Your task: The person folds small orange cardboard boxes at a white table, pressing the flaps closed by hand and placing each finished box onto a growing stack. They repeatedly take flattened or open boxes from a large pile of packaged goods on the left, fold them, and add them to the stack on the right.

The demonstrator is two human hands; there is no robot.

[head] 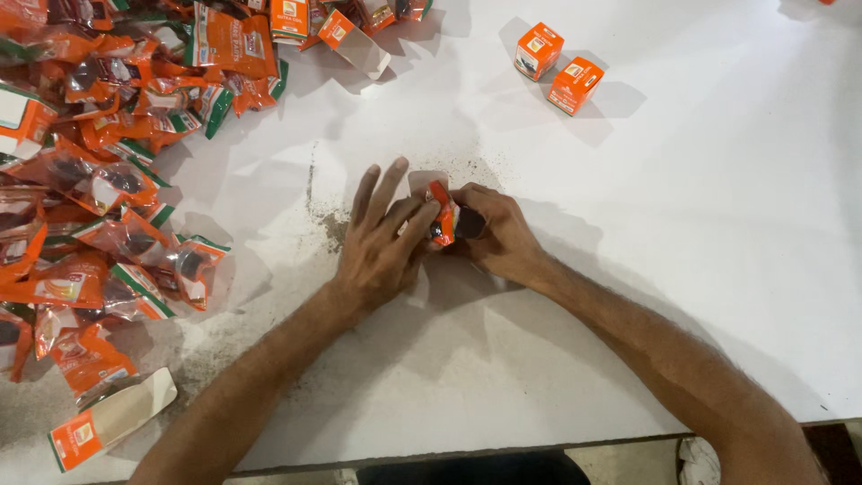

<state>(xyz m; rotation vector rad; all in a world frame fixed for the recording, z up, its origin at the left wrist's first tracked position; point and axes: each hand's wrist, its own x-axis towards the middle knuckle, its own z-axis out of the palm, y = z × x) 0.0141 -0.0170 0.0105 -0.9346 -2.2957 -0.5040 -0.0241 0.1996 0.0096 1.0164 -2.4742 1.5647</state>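
On white table (pixel 700 269), both hands pinching one orange sachet (pixel 443 214), left hand (pixel 382 242), right hand (pixel 494 232), two orange boxes (pixel 557 68) beyond

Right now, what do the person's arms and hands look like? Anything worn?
Both arms are bare from the bottom frame edge to the fingers: no sleeves in view. The left hand and right hand wear no gloves, and no rings, watch or bands show. Forearms are hairy. Some fingers are partly hidden.
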